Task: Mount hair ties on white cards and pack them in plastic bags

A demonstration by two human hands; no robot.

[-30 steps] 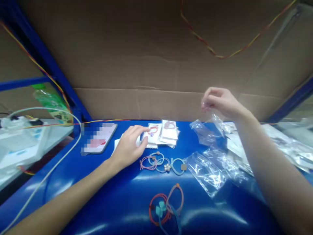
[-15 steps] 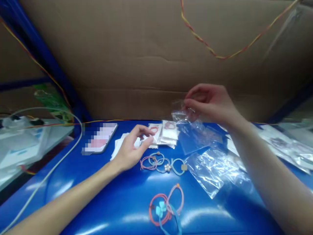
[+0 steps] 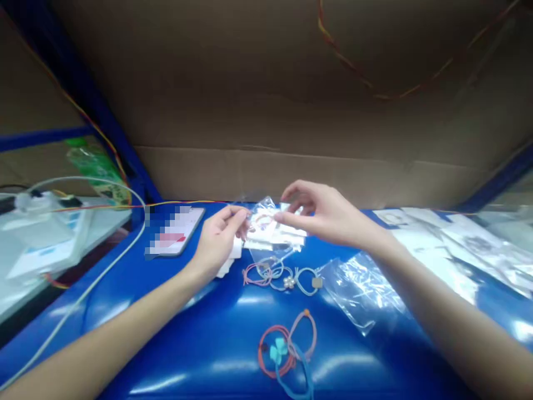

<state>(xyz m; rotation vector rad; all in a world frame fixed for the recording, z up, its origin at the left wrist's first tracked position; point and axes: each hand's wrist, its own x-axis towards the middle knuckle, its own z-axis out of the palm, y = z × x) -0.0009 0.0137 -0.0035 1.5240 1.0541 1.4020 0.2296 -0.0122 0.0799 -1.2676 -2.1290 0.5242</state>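
A clear plastic bag point(image 3: 266, 204) hangs between my hands, above the white packets point(image 3: 291, 240). My left hand point(image 3: 222, 233) pinches its left edge between thumb and fingers. On the right side of the bag, my right hand point(image 3: 318, 214) has thumb and fingers apart, close to the plastic; whether it touches is unclear. Below the bag lie several hair ties, among them a pink one point(image 3: 256, 276) and a pale blue one with a square charm point(image 3: 317, 283). Nearer to me rest a red tie point(image 3: 261, 364), a pink one with an orange bead point(image 3: 306, 313) and a blue one point(image 3: 307, 378).
More clear bags point(image 3: 360, 289) lie on the blue surface point(image 3: 187, 344) under my right forearm. White packets point(image 3: 433, 244) spread at the right. A phone point(image 3: 179, 233) is at the left, beside a pale cable point(image 3: 89, 278). Cardboard point(image 3: 266, 100) stands behind.
My right hand has come left and down from above the loose bags. The clear bag it held is now between both hands, and my left hand has closed on its edge.
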